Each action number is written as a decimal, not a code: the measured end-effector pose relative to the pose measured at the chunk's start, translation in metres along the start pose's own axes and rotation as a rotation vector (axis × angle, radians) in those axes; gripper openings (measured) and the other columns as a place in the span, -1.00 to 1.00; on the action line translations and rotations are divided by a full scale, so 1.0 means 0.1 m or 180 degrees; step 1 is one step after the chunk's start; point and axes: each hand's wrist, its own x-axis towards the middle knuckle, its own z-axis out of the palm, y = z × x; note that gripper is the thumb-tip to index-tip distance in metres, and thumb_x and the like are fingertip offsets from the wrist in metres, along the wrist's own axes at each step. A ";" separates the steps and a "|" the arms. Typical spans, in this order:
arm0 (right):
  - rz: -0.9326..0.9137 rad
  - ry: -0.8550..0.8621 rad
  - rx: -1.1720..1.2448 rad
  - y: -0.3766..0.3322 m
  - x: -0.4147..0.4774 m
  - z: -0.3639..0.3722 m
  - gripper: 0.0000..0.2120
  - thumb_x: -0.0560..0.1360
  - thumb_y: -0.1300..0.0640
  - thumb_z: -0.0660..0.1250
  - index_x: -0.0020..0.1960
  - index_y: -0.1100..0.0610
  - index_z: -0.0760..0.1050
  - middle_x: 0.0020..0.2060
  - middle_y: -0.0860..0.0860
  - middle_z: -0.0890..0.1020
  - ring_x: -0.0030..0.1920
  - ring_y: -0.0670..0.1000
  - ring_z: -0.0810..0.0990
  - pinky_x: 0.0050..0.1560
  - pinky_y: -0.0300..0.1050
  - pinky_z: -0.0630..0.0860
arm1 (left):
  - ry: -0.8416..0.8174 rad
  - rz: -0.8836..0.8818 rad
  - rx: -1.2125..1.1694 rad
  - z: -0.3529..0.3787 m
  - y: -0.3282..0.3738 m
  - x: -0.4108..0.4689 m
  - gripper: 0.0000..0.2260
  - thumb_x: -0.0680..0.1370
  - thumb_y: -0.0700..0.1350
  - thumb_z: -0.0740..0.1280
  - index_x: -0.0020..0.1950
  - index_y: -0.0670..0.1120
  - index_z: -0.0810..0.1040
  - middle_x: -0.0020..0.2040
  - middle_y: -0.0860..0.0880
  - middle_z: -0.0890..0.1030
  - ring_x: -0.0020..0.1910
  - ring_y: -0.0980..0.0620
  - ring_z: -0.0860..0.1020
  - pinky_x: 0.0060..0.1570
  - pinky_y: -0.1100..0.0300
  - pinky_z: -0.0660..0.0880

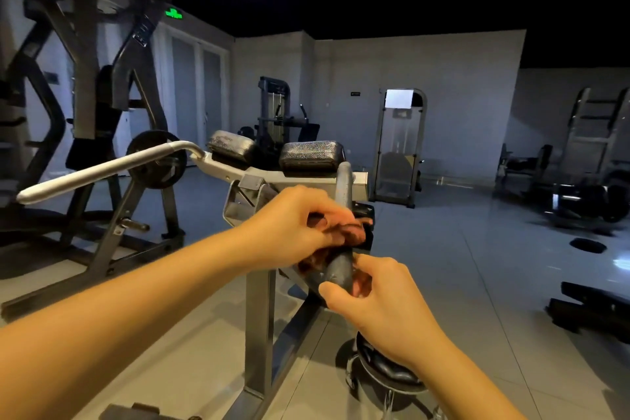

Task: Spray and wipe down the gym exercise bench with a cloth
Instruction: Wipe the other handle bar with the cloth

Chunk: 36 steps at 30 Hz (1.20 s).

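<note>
The exercise machine has a grey frame, two black pads on top and a grey handle bar that ends in a dark grip. A reddish-brown cloth is wrapped around this handle. My left hand grips the cloth against the bar from the left. Just below it, my right hand curls its thumb and fingers round the lower end of the dark grip. No spray bottle is clearly visible.
A long silver lever sticks out to the left, past a black weight plate. A round black seat sits low under my right wrist. A large dark rack stands at the left, with more machines at the right over grey floor tiles.
</note>
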 end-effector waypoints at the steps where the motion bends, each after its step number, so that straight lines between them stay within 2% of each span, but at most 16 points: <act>1: -0.0025 -0.0009 0.0032 -0.01 0.00 0.00 -0.83 0.47 -0.13 0.46 -0.17 -0.07 0.56 -0.38 -0.19 0.59 -0.33 -0.18 0.54 -0.34 -0.31 0.44 | -0.0044 0.0010 0.0005 -0.01 0.06 -0.13 -0.81 0.57 0.02 0.45 0.18 0.16 0.70 -0.08 0.22 0.62 -0.02 0.18 0.60 -0.04 0.32 0.52; 3: -0.0059 0.0011 0.0054 -0.02 0.00 0.00 -0.84 0.47 -0.13 0.45 -0.16 -0.06 0.57 -0.34 -0.13 0.61 -0.30 -0.15 0.55 -0.32 -0.29 0.46 | -0.0014 -0.0039 0.0110 -0.03 0.08 -0.16 -0.81 0.59 0.02 0.44 0.19 0.17 0.70 -0.10 0.22 0.60 -0.04 0.19 0.58 -0.07 0.33 0.51; 5: -0.0130 0.0002 -0.0023 -0.01 0.02 0.00 -0.80 0.47 -0.14 0.44 -0.18 -0.04 0.55 -0.39 -0.11 0.56 -0.35 -0.13 0.50 -0.36 -0.28 0.41 | 0.0095 -0.0008 0.0437 -0.03 0.03 0.05 -0.85 0.60 0.03 0.43 0.15 0.16 0.70 -0.11 0.20 0.59 -0.08 0.18 0.56 -0.10 0.30 0.49; 7: -0.0154 -0.0044 -0.0062 0.00 0.02 0.00 -0.79 0.47 -0.15 0.43 -0.19 -0.04 0.52 -0.43 -0.13 0.50 -0.38 -0.14 0.45 -0.38 -0.30 0.38 | 0.0062 -0.0103 0.0741 -0.05 -0.13 0.47 -0.89 0.62 -0.02 0.41 0.08 0.09 0.72 -0.14 0.17 0.59 -0.15 0.17 0.55 -0.15 0.26 0.47; 10: -0.0101 -0.0093 -0.0064 0.03 0.03 0.02 -0.81 0.48 -0.17 0.44 -0.13 -0.08 0.54 -0.42 -0.15 0.49 -0.35 -0.18 0.49 -0.34 -0.35 0.42 | 0.0063 -0.0227 0.1051 -0.04 -0.49 1.20 -0.89 0.62 -0.10 0.39 -0.01 -0.01 0.72 -0.08 0.04 0.70 -0.13 0.08 0.62 -0.11 0.15 0.56; 14: -0.0017 -0.0059 -0.0078 0.05 0.06 0.01 -0.81 0.49 -0.20 0.43 -0.05 -0.11 0.57 -0.39 -0.14 0.51 -0.33 -0.15 0.52 -0.31 -0.35 0.43 | 0.0384 -0.0512 0.1197 0.01 -0.70 1.63 -0.85 0.61 -0.12 0.40 0.12 -0.09 0.73 -0.01 -0.09 0.72 -0.05 -0.06 0.65 -0.10 0.17 0.56; 17: 0.0005 -0.0065 -0.0032 0.07 0.02 0.01 -0.82 0.49 -0.18 0.44 -0.06 -0.09 0.57 -0.40 -0.14 0.49 -0.35 -0.18 0.51 -0.31 -0.36 0.43 | 0.0500 -0.0394 0.0706 0.01 -0.67 1.38 -0.82 0.59 -0.08 0.44 0.18 -0.03 0.73 0.01 0.01 0.71 -0.05 0.09 0.62 0.01 0.19 0.57; 19: 0.0008 -0.0078 0.0071 0.08 0.00 0.01 -0.82 0.49 -0.15 0.45 -0.07 -0.06 0.57 -0.41 -0.12 0.49 -0.35 -0.20 0.49 -0.31 -0.36 0.44 | 0.0441 -0.0330 0.0235 0.01 -0.55 1.02 -0.82 0.58 -0.03 0.46 0.16 0.03 0.73 0.00 0.11 0.70 -0.04 0.18 0.61 0.01 0.29 0.52; 22: -0.0042 -0.0049 0.0051 0.07 -0.01 -0.01 -0.79 0.48 -0.15 0.44 -0.11 -0.02 0.58 -0.40 -0.10 0.51 -0.35 -0.17 0.49 -0.33 -0.30 0.44 | 0.0107 -0.0058 0.0008 0.01 -0.19 0.40 -0.85 0.57 -0.05 0.46 0.13 0.06 0.73 -0.04 0.28 0.65 0.01 0.27 0.61 -0.04 0.38 0.52; 24: -0.0084 -0.0035 0.0040 0.07 -0.01 -0.02 -0.76 0.47 -0.18 0.44 -0.13 -0.01 0.59 -0.35 -0.07 0.58 -0.31 -0.13 0.53 -0.31 -0.23 0.49 | -0.0180 0.0103 0.0016 -0.01 0.01 0.03 -0.81 0.57 -0.03 0.45 0.17 0.08 0.71 -0.05 0.23 0.62 0.00 0.20 0.61 -0.03 0.32 0.54; 26: -0.0113 -0.0017 0.0064 0.08 0.00 -0.02 -0.78 0.46 -0.20 0.43 -0.12 -0.05 0.59 -0.31 -0.10 0.62 -0.26 -0.11 0.57 -0.26 -0.21 0.54 | -0.0211 0.0056 -0.0008 -0.02 0.06 -0.10 -0.79 0.57 0.03 0.44 0.19 0.15 0.70 -0.05 0.15 0.60 -0.03 0.12 0.60 -0.03 0.25 0.56; 29: -0.0142 -0.0057 0.0045 0.07 0.01 0.00 -0.80 0.49 -0.16 0.43 -0.16 -0.06 0.54 -0.40 -0.19 0.53 -0.33 -0.16 0.50 -0.33 -0.29 0.45 | 0.0139 -0.0119 0.0131 0.00 -0.05 0.19 -0.86 0.58 0.03 0.44 0.12 0.13 0.72 -0.05 0.13 0.66 -0.07 0.15 0.62 -0.10 0.24 0.57; 31: -0.0157 -0.0099 0.0029 0.07 0.01 0.00 -0.79 0.49 -0.15 0.43 -0.19 -0.07 0.51 -0.43 -0.21 0.50 -0.36 -0.17 0.47 -0.33 -0.32 0.42 | 0.0465 -0.0385 0.0171 0.04 -0.29 0.59 -0.88 0.59 0.01 0.43 0.07 0.06 0.74 -0.05 0.08 0.70 -0.08 0.13 0.64 -0.07 0.16 0.62; 34: -0.0144 -0.0061 0.0099 0.05 0.03 -0.01 -0.79 0.50 -0.12 0.45 -0.22 -0.08 0.49 -0.44 -0.23 0.50 -0.37 -0.20 0.48 -0.33 -0.38 0.41 | 0.0837 -0.0825 0.0065 0.10 -0.56 1.07 -0.85 0.61 -0.05 0.42 0.14 0.02 0.74 -0.01 0.03 0.73 -0.04 0.11 0.65 -0.04 0.25 0.61; 36: -0.0136 -0.0041 0.0162 0.05 0.04 -0.03 -0.79 0.50 -0.10 0.46 -0.22 -0.07 0.50 -0.46 -0.23 0.50 -0.38 -0.20 0.48 -0.34 -0.39 0.40 | 0.0983 -0.0926 -0.0003 0.15 -0.63 1.17 -0.83 0.60 -0.05 0.43 0.16 0.01 0.73 -0.02 0.01 0.73 -0.03 0.06 0.65 0.00 0.20 0.61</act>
